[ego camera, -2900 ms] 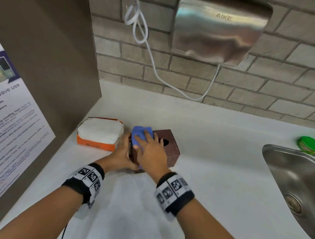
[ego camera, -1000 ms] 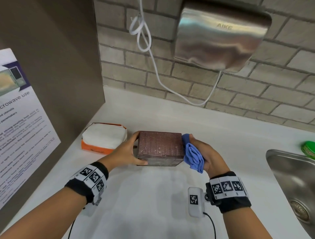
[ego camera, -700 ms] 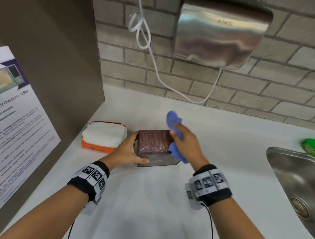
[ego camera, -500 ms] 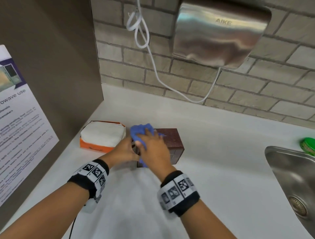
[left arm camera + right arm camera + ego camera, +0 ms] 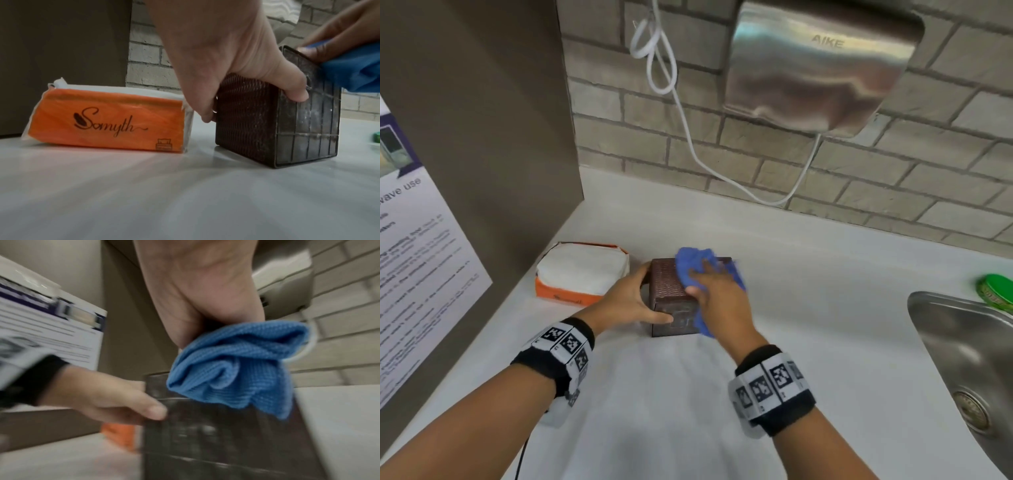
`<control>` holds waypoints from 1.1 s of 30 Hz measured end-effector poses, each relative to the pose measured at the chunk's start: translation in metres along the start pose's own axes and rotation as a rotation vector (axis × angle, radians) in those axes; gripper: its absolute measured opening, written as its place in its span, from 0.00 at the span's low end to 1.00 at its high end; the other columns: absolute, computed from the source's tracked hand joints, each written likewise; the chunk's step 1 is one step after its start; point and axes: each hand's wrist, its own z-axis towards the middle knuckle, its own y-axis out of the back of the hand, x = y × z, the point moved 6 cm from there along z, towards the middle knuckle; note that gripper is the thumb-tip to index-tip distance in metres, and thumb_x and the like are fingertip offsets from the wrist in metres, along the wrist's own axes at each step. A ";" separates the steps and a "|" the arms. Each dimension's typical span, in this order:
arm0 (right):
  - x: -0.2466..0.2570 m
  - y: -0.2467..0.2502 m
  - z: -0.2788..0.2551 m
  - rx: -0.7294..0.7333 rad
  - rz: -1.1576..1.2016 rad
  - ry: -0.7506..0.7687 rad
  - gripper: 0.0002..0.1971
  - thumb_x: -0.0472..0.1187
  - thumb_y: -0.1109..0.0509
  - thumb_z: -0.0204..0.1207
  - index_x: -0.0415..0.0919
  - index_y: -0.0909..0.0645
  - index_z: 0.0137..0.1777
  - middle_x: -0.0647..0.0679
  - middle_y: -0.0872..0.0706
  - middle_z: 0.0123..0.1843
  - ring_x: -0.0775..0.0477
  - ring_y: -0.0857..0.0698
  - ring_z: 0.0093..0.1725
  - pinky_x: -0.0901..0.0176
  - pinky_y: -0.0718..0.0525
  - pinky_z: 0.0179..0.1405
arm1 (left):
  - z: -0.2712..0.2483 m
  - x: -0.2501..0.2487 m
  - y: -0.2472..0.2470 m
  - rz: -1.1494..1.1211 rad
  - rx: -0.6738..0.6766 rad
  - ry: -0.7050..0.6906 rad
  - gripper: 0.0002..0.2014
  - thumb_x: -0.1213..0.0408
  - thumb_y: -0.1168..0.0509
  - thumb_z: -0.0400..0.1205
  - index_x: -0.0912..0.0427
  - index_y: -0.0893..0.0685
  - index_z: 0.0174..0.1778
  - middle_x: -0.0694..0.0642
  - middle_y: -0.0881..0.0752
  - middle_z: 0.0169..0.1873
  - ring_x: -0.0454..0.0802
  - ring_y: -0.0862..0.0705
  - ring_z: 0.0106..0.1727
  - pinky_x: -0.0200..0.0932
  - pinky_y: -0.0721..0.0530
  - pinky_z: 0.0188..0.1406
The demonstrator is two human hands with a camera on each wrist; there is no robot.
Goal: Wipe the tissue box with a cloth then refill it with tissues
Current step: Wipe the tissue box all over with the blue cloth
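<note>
The tissue box (image 5: 669, 298) is a dark brown block with a fine woven, basket-like texture on its sides and a smooth ribbed panel, scuffed pale, on the end facing the person (image 5: 308, 123). It stands on the smooth white counter (image 5: 688, 411), with its long axis running away from the person toward the brick wall (image 5: 893, 164). The left hand (image 5: 628, 301) grips the box from its left side, thumb curled across the near ribbed end and fingers wrapped down the woven flank. The right hand (image 5: 722, 301) lies over the top of the box, its fingers bent around a bunched blue cloth (image 5: 693, 270) of ribbed microfibre weave, pressing it onto the top and right upper edge; a fold of it hangs down the near end (image 5: 236, 368). Just left of the box, apart from it, lies the tissue pack (image 5: 582, 274), a soft rectangular pillow in clear plastic, orange on its side and white on top. Well to the right of the box are a brushed steel sink (image 5: 969, 359) and a round green lid (image 5: 996, 291). Above the box on the wall hangs a curved steel hand dryer (image 5: 818, 68) with a looped white cord (image 5: 681, 113).
</note>
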 end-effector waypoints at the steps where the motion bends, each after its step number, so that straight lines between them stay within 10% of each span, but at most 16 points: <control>1: 0.018 -0.009 0.000 0.044 0.033 0.057 0.22 0.38 0.39 0.84 0.46 0.31 0.78 0.47 0.41 0.85 0.43 0.42 0.84 0.53 0.37 0.78 | 0.000 0.002 0.000 -0.003 0.009 -0.006 0.40 0.66 0.15 0.63 0.38 0.24 0.67 0.34 0.15 0.56 0.27 0.18 0.58 0.28 0.22 0.59; 4: 0.041 -0.024 -0.002 0.107 0.135 0.169 0.21 0.37 0.40 0.84 0.48 0.28 0.76 0.47 0.37 0.84 0.45 0.44 0.84 0.58 0.43 0.78 | 0.001 0.001 0.002 -0.022 0.029 -0.045 0.32 0.79 0.21 0.67 0.29 0.13 0.42 0.32 0.10 0.37 0.26 0.14 0.42 0.27 0.18 0.45; 8: -0.006 0.001 -0.008 0.053 0.264 0.113 0.18 0.35 0.37 0.83 0.45 0.21 0.71 0.45 0.26 0.78 0.45 0.31 0.79 0.77 0.37 0.67 | 0.000 -0.002 -0.001 -0.015 0.016 -0.029 0.42 0.64 0.15 0.63 0.42 0.28 0.70 0.32 0.19 0.58 0.28 0.20 0.60 0.25 0.23 0.57; 12: -0.058 0.052 -0.002 -0.007 0.159 -0.094 0.12 0.42 0.38 0.84 0.41 0.16 0.59 0.38 0.14 0.64 0.37 0.18 0.64 0.54 0.24 0.58 | -0.001 -0.002 0.000 -0.015 0.033 -0.004 0.54 0.57 0.13 0.60 0.47 0.36 0.80 0.42 0.22 0.69 0.38 0.24 0.70 0.33 0.28 0.68; 18: -0.041 0.093 0.020 -0.558 0.774 -0.057 0.14 0.46 0.44 0.86 0.39 0.21 0.48 0.48 0.18 0.43 0.52 0.20 0.43 0.59 0.24 0.44 | -0.002 -0.003 -0.001 -0.003 0.031 0.004 0.55 0.56 0.14 0.60 0.47 0.37 0.81 0.44 0.23 0.71 0.41 0.25 0.73 0.37 0.28 0.71; 24: -0.007 0.002 0.034 -0.361 0.084 -0.011 0.13 0.45 0.40 0.81 0.44 0.15 0.56 0.43 0.15 0.53 0.40 0.16 0.51 0.54 0.20 0.47 | -0.002 -0.006 0.000 0.001 0.009 -0.011 0.52 0.61 0.14 0.61 0.50 0.35 0.79 0.45 0.21 0.66 0.40 0.23 0.68 0.29 0.26 0.63; 30: 0.069 -0.029 0.031 -0.235 0.089 0.290 0.13 0.36 0.35 0.76 0.37 0.13 0.57 0.40 0.16 0.66 0.38 0.20 0.65 0.47 0.19 0.62 | 0.002 -0.006 0.000 0.112 -0.021 -0.037 0.21 0.74 0.24 0.73 0.57 0.19 0.60 0.48 0.17 0.54 0.29 0.22 0.55 0.19 0.28 0.51; 33: 0.030 -0.013 0.036 -0.191 0.136 0.169 0.14 0.40 0.39 0.80 0.43 0.16 0.62 0.43 0.18 0.68 0.39 0.18 0.61 0.50 0.19 0.59 | 0.002 -0.002 -0.001 0.013 0.017 -0.010 0.31 0.69 0.17 0.65 0.44 0.22 0.58 0.38 0.16 0.52 0.27 0.18 0.53 0.22 0.23 0.49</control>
